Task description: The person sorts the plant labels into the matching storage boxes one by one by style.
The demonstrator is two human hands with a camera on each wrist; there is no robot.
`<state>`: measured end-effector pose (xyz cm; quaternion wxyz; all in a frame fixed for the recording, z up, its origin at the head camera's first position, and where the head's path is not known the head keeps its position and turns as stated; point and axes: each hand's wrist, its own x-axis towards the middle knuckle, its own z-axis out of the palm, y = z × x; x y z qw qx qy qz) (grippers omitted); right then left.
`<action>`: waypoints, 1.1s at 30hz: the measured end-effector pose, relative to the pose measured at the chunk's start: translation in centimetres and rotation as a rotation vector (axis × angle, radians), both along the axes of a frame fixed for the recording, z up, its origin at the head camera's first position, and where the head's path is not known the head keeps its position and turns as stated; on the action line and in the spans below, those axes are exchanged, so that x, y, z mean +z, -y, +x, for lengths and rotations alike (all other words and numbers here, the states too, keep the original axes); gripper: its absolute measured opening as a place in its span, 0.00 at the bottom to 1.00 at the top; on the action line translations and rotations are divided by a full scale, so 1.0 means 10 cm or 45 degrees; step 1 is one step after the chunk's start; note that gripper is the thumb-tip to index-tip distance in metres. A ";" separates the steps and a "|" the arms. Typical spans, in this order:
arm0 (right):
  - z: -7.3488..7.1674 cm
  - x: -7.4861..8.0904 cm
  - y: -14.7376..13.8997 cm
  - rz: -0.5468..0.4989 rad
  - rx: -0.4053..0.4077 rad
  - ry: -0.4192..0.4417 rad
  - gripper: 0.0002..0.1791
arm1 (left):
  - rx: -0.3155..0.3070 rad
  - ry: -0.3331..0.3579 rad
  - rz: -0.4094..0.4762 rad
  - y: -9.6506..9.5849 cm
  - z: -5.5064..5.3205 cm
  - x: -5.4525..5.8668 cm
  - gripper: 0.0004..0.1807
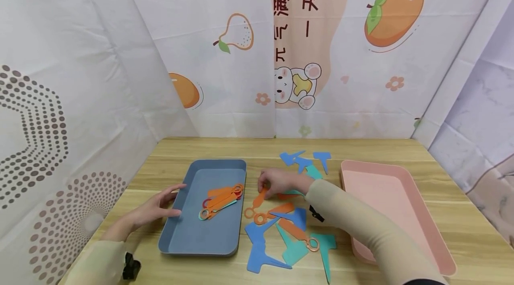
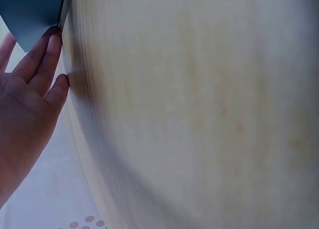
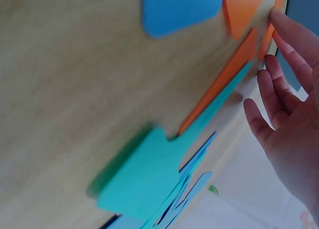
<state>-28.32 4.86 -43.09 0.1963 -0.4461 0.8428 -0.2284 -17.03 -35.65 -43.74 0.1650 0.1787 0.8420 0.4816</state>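
Note:
My right hand (image 1: 279, 180) pinches the upper end of an orange plant tag with a ring (image 1: 259, 199), low over the table between two trays. In the right wrist view its fingertips (image 3: 279, 21) meet at a thin orange strip. My left hand (image 1: 152, 209) touches the left wall of the blue-grey tray (image 1: 192, 236), fingers fairly straight. Inside that tray lies a pile of orange ringed tags (image 1: 222, 198), with a little green and red showing. Near my right hand are more orange tags (image 1: 295, 230), blue T-shaped tags (image 1: 259, 256) and green T-shaped tags (image 1: 296, 251).
A pink tray (image 1: 377, 182) stands on the right, partly behind my right sleeve (image 1: 353, 213). Farther back lie several blue tags (image 1: 322, 156) and a green one (image 1: 314, 172). A printed cloth (image 1: 241, 120) hangs behind the wooden table (image 1: 168, 151).

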 end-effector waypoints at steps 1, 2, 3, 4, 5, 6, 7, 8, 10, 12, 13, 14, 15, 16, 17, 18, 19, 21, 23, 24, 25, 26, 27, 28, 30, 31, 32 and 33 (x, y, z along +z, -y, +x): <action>0.00 0.00 -0.01 0.003 -0.012 0.018 0.07 | 0.001 0.001 0.002 0.00 0.00 0.00 0.42; 0.00 0.01 -0.02 0.009 -0.022 0.035 0.07 | 0.001 0.001 0.002 0.00 0.00 0.00 0.42; 0.00 0.01 -0.03 0.008 -0.029 0.051 0.08 | 0.003 0.002 0.003 0.00 0.00 0.00 0.42; 0.00 0.02 -0.04 0.004 -0.034 0.070 0.08 | 0.005 0.003 0.002 0.00 0.00 0.00 0.42; 0.00 0.02 -0.04 0.003 -0.039 0.087 0.09 | 0.007 0.005 0.001 -0.01 0.00 0.01 0.42; 0.00 0.03 -0.05 0.001 -0.039 0.098 0.09 | 0.009 0.008 0.002 -0.01 0.00 0.01 0.42; 0.00 0.03 -0.05 -0.003 -0.037 0.113 0.10 | 0.011 0.010 0.002 -0.01 0.01 0.01 0.42; -0.01 0.03 -0.05 -0.003 -0.036 0.125 0.10 | 0.014 0.011 -0.001 -0.01 0.01 0.01 0.42; -0.01 0.03 -0.06 -0.010 -0.033 0.153 0.11 | 0.017 0.012 -0.006 -0.01 0.01 0.01 0.42; -0.02 0.02 -0.07 -0.024 -0.026 0.182 0.10 | 0.023 0.012 -0.018 -0.01 0.01 0.01 0.42; -0.03 0.02 -0.08 -0.032 -0.021 0.194 0.10 | 0.027 0.010 -0.025 -0.01 0.01 0.01 0.42; -0.04 0.02 -0.09 -0.038 -0.016 0.199 0.09 | 0.030 0.011 -0.031 -0.01 0.01 0.01 0.42; -0.05 0.01 -0.10 -0.048 -0.012 0.204 0.08 | 0.031 0.013 -0.034 -0.01 0.01 0.01 0.42; -0.06 0.01 -0.12 -0.057 -0.007 0.210 0.07 | 0.035 0.015 -0.039 -0.01 0.01 0.01 0.42; -0.07 0.01 -0.13 -0.067 -0.003 0.221 0.06 | 0.037 0.016 -0.041 -0.01 0.01 0.00 0.42; -0.09 0.01 -0.15 -0.076 0.000 0.227 0.06 | 0.037 0.015 -0.042 -0.01 0.01 0.00 0.42; -0.10 0.01 -0.17 -0.085 0.002 0.234 0.05 | 0.037 0.016 -0.040 -0.01 0.01 0.00 0.42; -0.13 0.01 -0.20 -0.103 0.002 0.262 0.05 | 0.030 0.017 -0.030 0.00 0.01 0.00 0.42; -0.15 0.03 -0.23 -0.122 0.002 0.282 0.05 | 0.020 0.011 -0.018 0.00 0.00 0.00 0.42; -0.15 0.04 -0.25 -0.135 0.004 0.283 0.05 | 0.016 0.010 -0.011 0.01 0.00 0.00 0.42; -0.15 0.06 -0.26 -0.142 0.004 0.288 0.05 | 0.010 0.009 -0.004 0.01 0.00 0.00 0.42; -0.15 0.08 -0.26 -0.148 0.001 0.288 0.05 | 0.007 0.007 0.000 0.01 0.00 0.00 0.42; -0.14 0.10 -0.27 -0.159 0.001 0.288 0.05 | 0.006 0.007 0.002 0.01 0.00 0.00 0.42; -0.14 0.13 -0.28 -0.166 -0.002 0.278 0.05 | 0.005 0.006 0.001 0.01 0.00 0.00 0.42; -0.12 0.19 -0.27 -0.177 -0.003 0.264 0.05 | 0.004 0.007 0.001 0.00 0.00 0.00 0.42; -0.11 0.22 -0.27 -0.179 -0.007 0.258 0.06 | 0.004 0.006 -0.001 0.00 0.00 0.00 0.42; -0.10 0.24 -0.26 -0.184 -0.008 0.250 0.06 | 0.004 0.006 -0.003 0.00 0.00 0.00 0.42; -0.10 0.26 -0.24 -0.185 -0.003 0.237 0.06 | 0.005 0.009 -0.005 0.00 0.00 0.00 0.42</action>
